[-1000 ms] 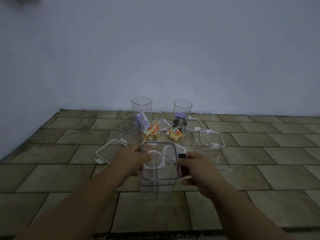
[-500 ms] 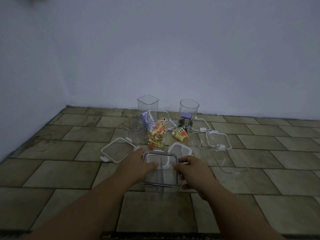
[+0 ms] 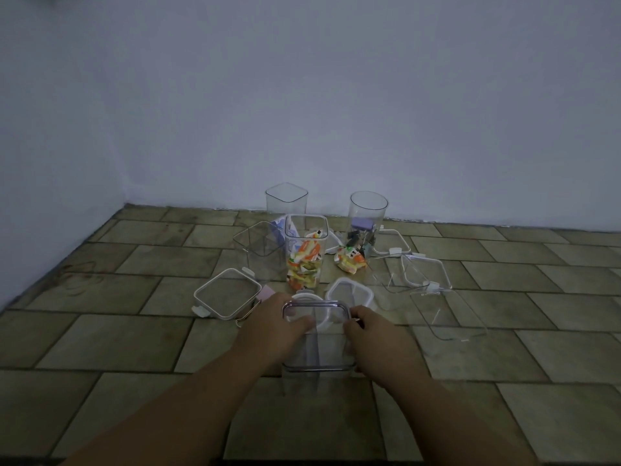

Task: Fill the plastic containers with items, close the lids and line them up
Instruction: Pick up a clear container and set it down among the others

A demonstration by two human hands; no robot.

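A clear square container [image 3: 317,351] stands on the tiled floor right in front of me. My left hand [image 3: 274,329] grips its left rim and side, and my right hand [image 3: 373,338] grips its right side. Behind it a tall square container [image 3: 305,253] holds several colourful packets. More colourful packets [image 3: 349,260] lie loose on the floor to its right. A round container [image 3: 366,220] with small dark items and a purple one stands near the wall. Two other square containers [image 3: 260,250] [image 3: 286,200] look hollow.
White-rimmed lids lie on the floor: one at the left [image 3: 226,294], one just behind the held container [image 3: 349,292], and others at the right [image 3: 425,269] [image 3: 391,240]. A clear lid [image 3: 447,316] lies further right. The wall [image 3: 302,112] rises close behind.
The held container has come down from mid-air to the floor, closer to me. My hands have stayed on its two sides, and my view has shifted slightly left.
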